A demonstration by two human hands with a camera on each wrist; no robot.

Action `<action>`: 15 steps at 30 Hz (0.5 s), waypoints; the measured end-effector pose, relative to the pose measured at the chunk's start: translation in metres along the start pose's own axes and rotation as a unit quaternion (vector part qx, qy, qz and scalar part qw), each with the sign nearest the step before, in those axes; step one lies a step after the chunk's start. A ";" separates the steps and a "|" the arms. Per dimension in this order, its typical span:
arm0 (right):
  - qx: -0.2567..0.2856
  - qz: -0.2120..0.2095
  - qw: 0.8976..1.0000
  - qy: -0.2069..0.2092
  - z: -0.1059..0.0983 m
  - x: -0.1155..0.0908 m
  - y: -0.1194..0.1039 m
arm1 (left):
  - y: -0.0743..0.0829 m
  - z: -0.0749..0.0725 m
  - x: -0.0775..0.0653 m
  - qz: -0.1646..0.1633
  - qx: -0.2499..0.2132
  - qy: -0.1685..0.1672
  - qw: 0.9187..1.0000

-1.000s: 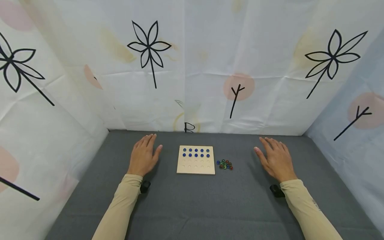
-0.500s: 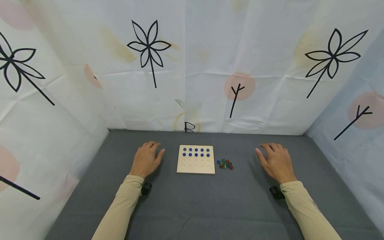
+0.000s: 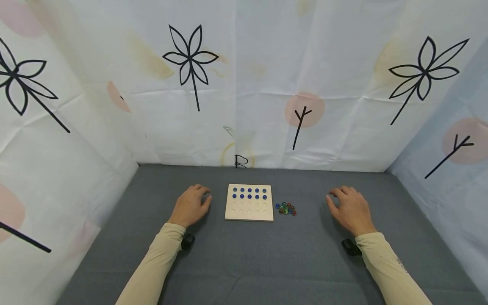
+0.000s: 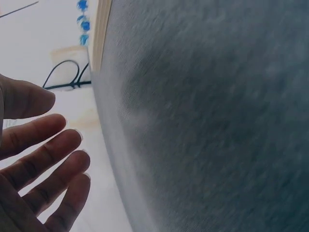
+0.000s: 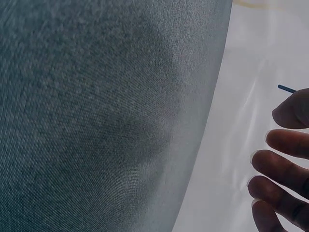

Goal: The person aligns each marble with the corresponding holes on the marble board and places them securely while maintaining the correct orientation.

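A square wooden board (image 3: pixel 249 215) with rows of small hollows lies at the middle of the table. Blue marbles (image 3: pixel 249 196) fill its two far rows, while the two near rows show bare hollows. Just right of the board sits a loose cluster of green, red and blue marbles (image 3: pixel 286 209). My left hand (image 3: pixel 190 205) hovers left of the board, fingers loosely bent and holding nothing. Right of the cluster, my right hand (image 3: pixel 350 209) is held in a similar relaxed curve, also without anything in it. Both wrist views show the fingers apart.
Grey cloth covers the table (image 3: pixel 244 262). White fabric walls (image 3: pixel 259 63) with printed flowers stand at the back and both sides. A dark wrist camera (image 3: pixel 188 242) sits on the left wrist, another camera (image 3: pixel 351 247) on the right.
Both hands' fingers have gone from nearly straight to loosely bent. The left hand has shifted slightly right towards the board. Board and marbles have stayed put.
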State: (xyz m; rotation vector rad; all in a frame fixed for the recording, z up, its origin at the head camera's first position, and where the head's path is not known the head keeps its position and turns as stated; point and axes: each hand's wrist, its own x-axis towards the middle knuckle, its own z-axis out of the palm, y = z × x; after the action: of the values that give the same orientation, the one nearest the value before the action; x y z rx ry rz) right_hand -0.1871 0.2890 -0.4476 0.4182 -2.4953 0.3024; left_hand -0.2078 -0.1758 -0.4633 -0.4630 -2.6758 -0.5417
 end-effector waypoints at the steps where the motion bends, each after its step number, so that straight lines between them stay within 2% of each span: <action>1: 0.000 0.000 1.000 -0.001 0.000 0.000 0.000 | 0.002 0.001 0.000 -0.002 -0.004 -0.010 1.000; 5: 0.006 -0.002 1.000 -0.001 0.002 -0.002 -0.003 | 0.008 0.005 -0.001 0.002 -0.008 -0.047 0.999; 8: 0.014 -0.003 1.000 -0.005 0.003 -0.003 -0.006 | 0.013 0.008 -0.001 0.016 -0.011 -0.069 0.997; 15: 0.034 0.004 0.999 -0.025 0.006 -0.006 -0.012 | 0.019 0.014 0.001 0.040 -0.008 -0.107 0.993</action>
State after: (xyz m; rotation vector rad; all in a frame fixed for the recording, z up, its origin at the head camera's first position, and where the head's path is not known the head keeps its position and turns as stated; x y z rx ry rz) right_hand -0.1811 0.2776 -0.4542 0.4470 -2.5410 0.3847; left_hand -0.2053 -0.1534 -0.4692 -0.6636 -2.8433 -0.5158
